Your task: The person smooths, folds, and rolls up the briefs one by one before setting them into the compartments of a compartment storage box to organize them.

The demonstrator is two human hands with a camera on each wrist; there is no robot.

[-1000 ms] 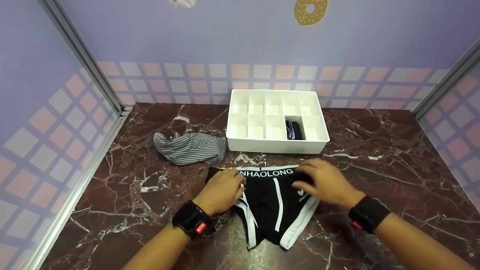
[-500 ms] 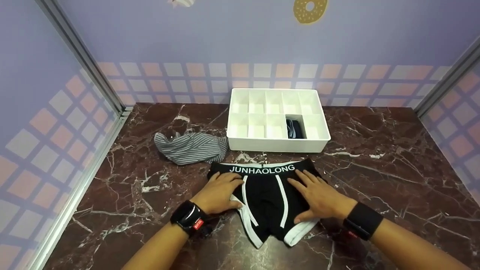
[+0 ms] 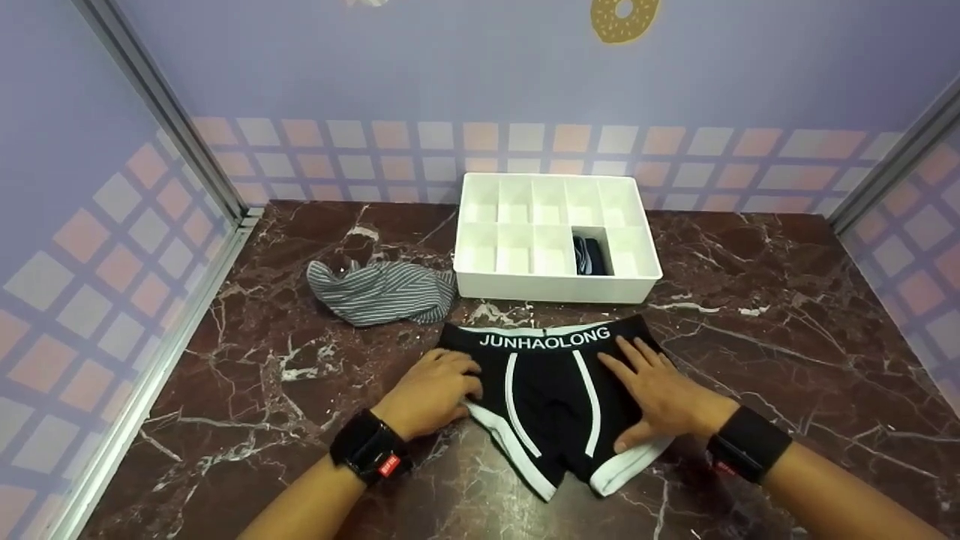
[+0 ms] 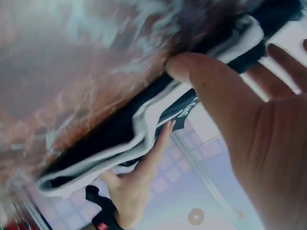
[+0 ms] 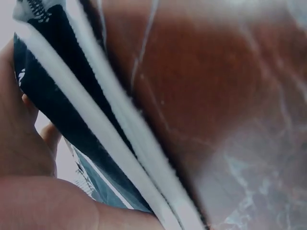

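Observation:
A pair of black boxer briefs (image 3: 551, 390) with white trim lies spread front up on the dark marbled table (image 3: 247, 465), its waistband lettered JUNHAOLONG toward the back. My left hand (image 3: 427, 394) rests on its left side, fingers slightly bent. In the left wrist view, the thumb of my left hand (image 4: 230, 105) touches the white leg trim (image 4: 156, 112). My right hand (image 3: 667, 397) lies flat on the right side with fingers spread, its thumb by the right leg opening. Two white trim bands (image 5: 96, 120) run close past it in the right wrist view.
Behind the briefs stands a white divided box (image 3: 555, 289), with dark folded cloth (image 3: 592, 256) in one front compartment. Left of the box lies a crumpled grey striped cloth (image 3: 382, 294). A purple wall (image 3: 480, 82) closes the back, with side panels left and right.
Both hands came down onto the briefs and the waistband was straightened. Since then the briefs have shifted right and spread wider. My right hand has moved slightly right.

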